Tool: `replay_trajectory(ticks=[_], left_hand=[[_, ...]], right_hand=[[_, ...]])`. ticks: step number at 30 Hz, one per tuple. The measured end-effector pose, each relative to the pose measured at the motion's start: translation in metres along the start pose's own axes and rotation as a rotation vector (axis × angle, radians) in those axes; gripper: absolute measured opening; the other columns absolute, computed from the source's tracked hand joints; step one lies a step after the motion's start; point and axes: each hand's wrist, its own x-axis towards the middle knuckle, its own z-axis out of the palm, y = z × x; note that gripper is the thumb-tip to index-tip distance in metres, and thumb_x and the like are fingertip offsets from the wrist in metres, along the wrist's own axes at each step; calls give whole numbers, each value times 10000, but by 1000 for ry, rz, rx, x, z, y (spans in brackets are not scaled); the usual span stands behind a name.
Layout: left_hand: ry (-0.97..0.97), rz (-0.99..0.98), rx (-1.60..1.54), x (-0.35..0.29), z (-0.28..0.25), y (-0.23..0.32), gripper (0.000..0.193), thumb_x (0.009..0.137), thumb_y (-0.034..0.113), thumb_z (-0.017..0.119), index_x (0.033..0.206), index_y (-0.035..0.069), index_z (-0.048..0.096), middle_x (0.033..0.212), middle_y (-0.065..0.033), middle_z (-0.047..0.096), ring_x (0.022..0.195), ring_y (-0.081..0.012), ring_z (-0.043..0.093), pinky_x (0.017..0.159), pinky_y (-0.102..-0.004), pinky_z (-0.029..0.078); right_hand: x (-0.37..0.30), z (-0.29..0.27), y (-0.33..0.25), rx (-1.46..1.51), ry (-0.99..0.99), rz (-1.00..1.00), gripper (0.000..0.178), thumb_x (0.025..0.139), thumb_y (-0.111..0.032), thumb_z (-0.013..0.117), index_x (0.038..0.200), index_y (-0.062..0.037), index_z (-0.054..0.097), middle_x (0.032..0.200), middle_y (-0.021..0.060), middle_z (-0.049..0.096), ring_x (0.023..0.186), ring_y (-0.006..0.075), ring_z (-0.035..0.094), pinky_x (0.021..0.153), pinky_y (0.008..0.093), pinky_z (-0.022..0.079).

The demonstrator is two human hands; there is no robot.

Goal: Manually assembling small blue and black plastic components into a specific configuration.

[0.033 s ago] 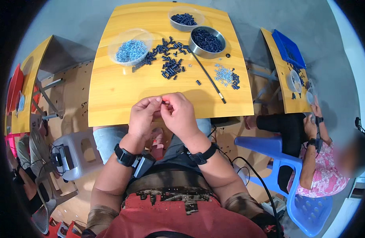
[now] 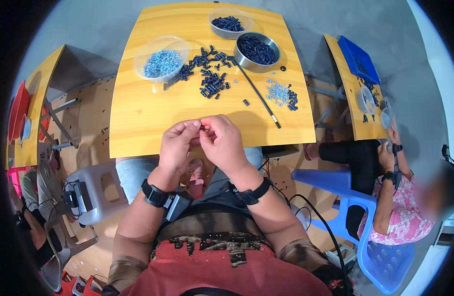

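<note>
Above the table's near edge my left hand (image 2: 178,140) and my right hand (image 2: 223,139) meet at the fingertips. Between them they pinch a small black piece (image 2: 202,128), mostly covered by the fingers. Loose small black tubular pieces (image 2: 214,85) lie in piles beyond my hands, with a single black piece (image 2: 246,102) apart from them. To the right, small silvery-blue parts (image 2: 277,92) form a heap with some black pieces against it. A thin black rod (image 2: 259,94) with a gold band slants between the piles.
On the yellow table (image 2: 148,118) stand a clear bowl (image 2: 139,63) of silvery-blue parts, a metal bowl (image 2: 244,64) and a plastic tub (image 2: 229,34) of black pieces. At right, a person (image 2: 392,212) sits on a blue chair (image 2: 385,261) beside another table. A grey stool (image 2: 88,212) is at left.
</note>
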Motion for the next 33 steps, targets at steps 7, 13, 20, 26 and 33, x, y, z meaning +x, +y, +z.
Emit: replay_trajectory(ticks=[7, 13, 20, 26, 33], left_hand=[[-64, 44, 139, 2, -2, 3, 179, 882, 184, 601, 929, 18, 647, 834, -38, 647, 716, -97, 581, 678, -222, 476], [-104, 24, 150, 3, -2, 2, 169, 873, 166, 614, 937, 13, 645, 829, -39, 648, 702, -93, 571, 669, -210, 459], [-50, -14, -45, 5, 7, -1, 161, 891, 120, 568, 1004, 15, 615, 913, -56, 647, 792, -121, 606, 720, -241, 496], [-3, 47, -26, 11, -2, 10, 179, 908, 116, 539, 1034, 7, 604, 930, -58, 639, 835, -118, 603, 745, -236, 494], [-35, 130, 103, 21, -19, 11, 201, 901, 114, 555, 1050, -10, 608, 878, -46, 632, 785, -106, 590, 731, -228, 492]], right_hand=[[3, -20, -4, 146, -102, 95, 170, 724, 21, 592, 890, 0, 567, 799, 149, 574, 746, 303, 584, 641, 362, 487], [2, -19, -1, 89, -104, 1, 170, 724, 31, 575, 891, 4, 567, 810, 146, 576, 744, 307, 581, 642, 369, 488], [8, -14, -2, 2, -66, -28, 140, 736, 13, 574, 876, 9, 573, 817, 148, 574, 759, 319, 575, 657, 375, 482], [33, -37, 24, -129, 2, -10, 109, 740, -31, 604, 845, -5, 611, 788, 148, 579, 733, 313, 578, 637, 376, 476], [89, -72, 69, -370, 20, -31, 53, 720, -60, 630, 752, -28, 657, 722, 139, 598, 686, 306, 592, 618, 374, 477]])
